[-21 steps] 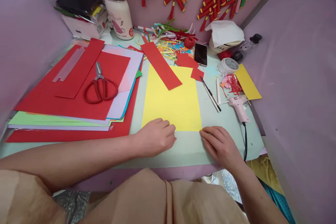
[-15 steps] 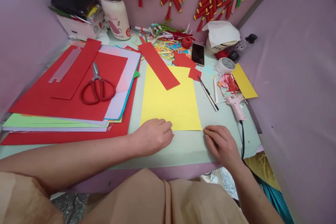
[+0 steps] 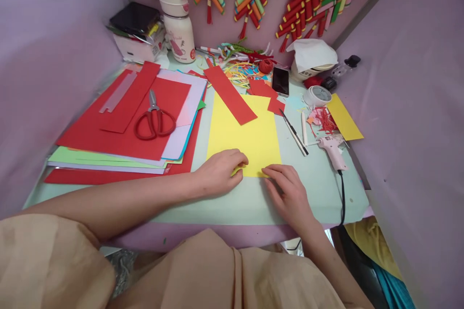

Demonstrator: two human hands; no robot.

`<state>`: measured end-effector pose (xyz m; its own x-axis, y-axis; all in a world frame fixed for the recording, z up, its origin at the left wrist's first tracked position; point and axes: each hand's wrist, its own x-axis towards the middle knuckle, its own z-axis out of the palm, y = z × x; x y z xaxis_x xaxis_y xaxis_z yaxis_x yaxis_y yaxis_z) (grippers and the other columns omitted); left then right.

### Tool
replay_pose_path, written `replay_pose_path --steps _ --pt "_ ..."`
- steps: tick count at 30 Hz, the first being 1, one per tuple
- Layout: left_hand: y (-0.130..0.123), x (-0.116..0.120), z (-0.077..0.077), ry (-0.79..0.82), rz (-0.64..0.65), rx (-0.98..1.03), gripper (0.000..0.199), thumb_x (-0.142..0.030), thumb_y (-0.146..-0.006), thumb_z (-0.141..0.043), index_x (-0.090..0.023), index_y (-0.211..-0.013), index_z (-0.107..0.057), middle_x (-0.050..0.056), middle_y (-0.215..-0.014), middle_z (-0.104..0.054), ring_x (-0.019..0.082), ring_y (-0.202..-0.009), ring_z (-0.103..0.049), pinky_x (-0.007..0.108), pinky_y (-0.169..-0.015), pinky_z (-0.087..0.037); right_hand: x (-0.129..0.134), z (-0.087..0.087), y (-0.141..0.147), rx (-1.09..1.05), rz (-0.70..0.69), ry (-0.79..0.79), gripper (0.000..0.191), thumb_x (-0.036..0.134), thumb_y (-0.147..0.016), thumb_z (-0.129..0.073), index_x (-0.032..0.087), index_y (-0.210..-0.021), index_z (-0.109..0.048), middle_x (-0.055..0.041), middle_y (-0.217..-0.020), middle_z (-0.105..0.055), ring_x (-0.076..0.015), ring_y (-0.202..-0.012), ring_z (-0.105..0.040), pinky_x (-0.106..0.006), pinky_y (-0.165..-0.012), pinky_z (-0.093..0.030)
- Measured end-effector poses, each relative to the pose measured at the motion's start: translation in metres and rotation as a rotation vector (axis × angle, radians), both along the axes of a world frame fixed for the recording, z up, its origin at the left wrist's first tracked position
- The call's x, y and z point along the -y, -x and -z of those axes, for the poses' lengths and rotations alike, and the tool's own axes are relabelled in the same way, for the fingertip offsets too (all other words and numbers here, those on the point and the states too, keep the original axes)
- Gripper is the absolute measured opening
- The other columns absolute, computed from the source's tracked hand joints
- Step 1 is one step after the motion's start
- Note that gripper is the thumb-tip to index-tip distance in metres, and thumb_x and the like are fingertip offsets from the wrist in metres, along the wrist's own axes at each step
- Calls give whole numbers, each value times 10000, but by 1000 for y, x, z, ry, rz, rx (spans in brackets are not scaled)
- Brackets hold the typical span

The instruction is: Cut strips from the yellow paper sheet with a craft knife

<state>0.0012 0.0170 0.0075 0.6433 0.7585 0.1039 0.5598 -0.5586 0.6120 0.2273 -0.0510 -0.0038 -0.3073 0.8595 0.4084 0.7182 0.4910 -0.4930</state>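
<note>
A yellow sheet of paper (image 3: 243, 135) lies flat before me, its near edge toward me. My left hand (image 3: 223, 170) rests over the sheet's near left corner, fingers loosely bent and a gap between thumb and fingertips. At the near edge, to the right, my right hand (image 3: 288, 190) touches the paper with its fingertips, the thumb apart below them. Neither hand grips anything visible. Across the sheet's far left part lies a red paper strip (image 3: 232, 96).
On the left, red-handled scissors (image 3: 154, 118) lie on a stack of coloured paper (image 3: 123, 154). A pen (image 3: 293, 133), a white stick (image 3: 304, 129) and a pink glue gun (image 3: 332, 152) lie to the right. Behind are a phone (image 3: 280, 81), paper scraps (image 3: 241, 73) and a bottle (image 3: 180, 34).
My right hand has slid left along the sheet's near edge, from its corner, and its thumb has parted from the fingers. My left hand has loosened slightly. The view has shifted.
</note>
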Motion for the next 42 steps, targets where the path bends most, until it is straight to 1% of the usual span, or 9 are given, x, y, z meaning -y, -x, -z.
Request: replay_pose_path --steps 3,8,10,12,17,19,27,35,42 --pt "2 -16 -5 170 -41 54 264 -86 -793 -452 -180 -964 -629 29 -961 -675 174 -855 -629 283 -778 -494 -3 8 4 -20 -3 23 298 94 -928 -493 228 -1164 -615 -78 -1098 -626 -214 -1040 -556 -400 -900 -486" --pt "6 -49 -11 781 -34 257 198 -112 -795 -463 -146 -912 -618 37 -891 -689 121 -687 -641 250 -660 -522 -3 14 0 -163 73 46 295 81 -926 -450 230 -1084 -650 -63 -1078 -636 -194 -1026 -580 -372 -892 -491" --pt "5 -55 -14 856 -87 346 170 -128 -807 -474 -134 -908 -611 46 -862 -685 114 -672 -635 248 -655 -523 -3 14 -1 -208 94 58 289 86 -924 -446 230 -1052 -662 -59 -1061 -641 -191 -1014 -592 -366 -882 -495" --pt "0 -53 -19 786 -94 342 166 -139 -820 -477 -138 -911 -617 42 -856 -683 118 -699 -637 246 -673 -515 -3 14 -2 -216 95 57 287 90 -921 -445 230 -1035 -669 -58 -1047 -646 -192 -1006 -595 -368 -878 -495" --pt "-15 -35 -26 185 94 1 180 -168 -819 -536 -174 -955 -654 57 -996 -645 200 -955 -602 306 -853 -459 -4 14 0 -176 51 28 287 95 -916 -458 238 -1030 -678 -56 -1040 -649 -197 -997 -586 -374 -866 -493" --pt "-15 -31 -26 93 125 -130 144 -241 -816 -596 -175 -933 -646 74 -1006 -601 233 -985 -569 326 -858 -437 -4 15 1 -159 36 16 289 95 -914 -460 242 -1028 -681 -56 -1034 -648 -199 -993 -583 -377 -862 -493" --pt "15 -53 -30 259 165 -306 297 -463 -729 -722 -194 -795 -614 48 -940 -545 230 -982 -519 278 -752 -385 -4 15 2 -82 -11 -5 305 94 -921 -451 253 -1043 -681 -57 -1025 -639 -207 -990 -561 -397 -854 -488" --pt "14 -45 -33 232 278 -356 324 -421 -719 -745 -219 -958 -662 42 -1005 -535 233 -1033 -501 285 -801 -372 -3 15 5 -132 109 -5 245 135 -919 -481 239 -1018 -681 -58 -986 -646 -209 -960 -564 -390 -850 -484" --pt "2 -32 -26 205 249 -317 190 -322 -773 -701 -208 -923 -669 48 -1015 -540 234 -1046 -501 292 -838 -377 -3 17 6 -172 171 -13 276 120 -906 -444 224 -979 -689 -62 -952 -649 -207 -947 -572 -386 -837 -490"
